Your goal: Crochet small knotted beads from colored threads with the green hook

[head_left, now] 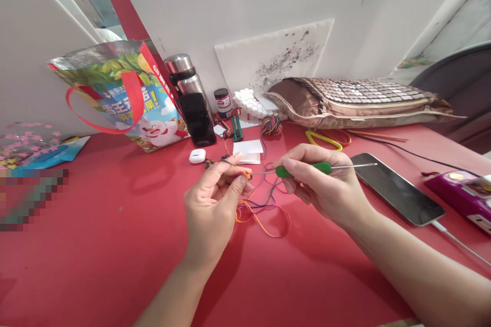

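Observation:
My left hand is closed in a pinch on a small piece of multicoloured yarn work above the red table. My right hand grips a crochet hook with a green handle, its metal tip pointing left into the yarn work. Loose orange, blue and red yarn strands hang from the work and loop on the table between my hands. The thread trails back to a multicoloured yarn ball further away.
A smartphone on a cable lies right of my right hand, beside a magenta box. Behind are a colourful gift bag, a steel flask, a black phone, a white earbud case, a small jar, yellow scissors and a woven pouch.

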